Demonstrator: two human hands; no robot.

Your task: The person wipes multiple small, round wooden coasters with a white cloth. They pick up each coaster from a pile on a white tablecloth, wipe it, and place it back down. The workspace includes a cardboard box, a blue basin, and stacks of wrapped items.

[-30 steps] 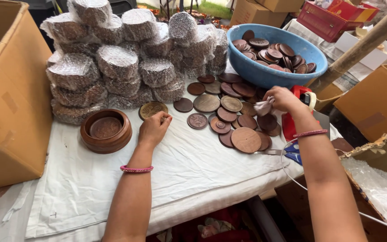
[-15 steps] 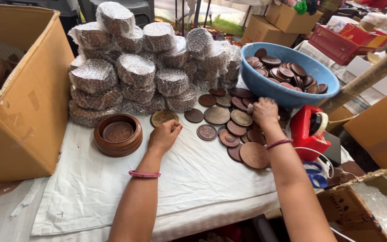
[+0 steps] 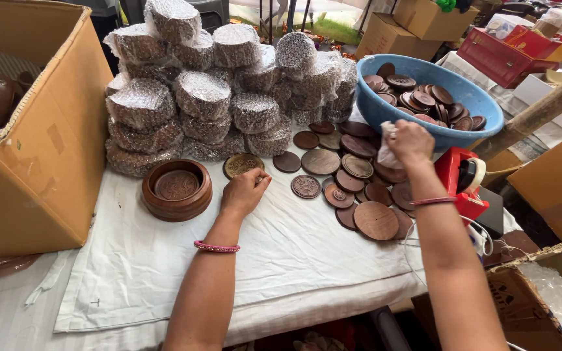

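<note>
A tabletop [image 3: 131,286] draped in white cloth carries a tall cardboard box [image 3: 40,162] at the left and a heap of bubble-wrapped round bundles [image 3: 229,97] at the back. A blue basin [image 3: 385,107] of dark wooden discs stands behind a loose spread of wooden discs [image 3: 352,188]. A round wooden bowl [image 3: 177,190] sits left of the left hand [image 3: 245,192], which rests loosely curled on the cloth (holding nothing), just below a pale carved disc [image 3: 243,164]. The right hand [image 3: 406,143] clutches a small white cloth [image 3: 386,155] over the spread discs, beside the basin.
</note>
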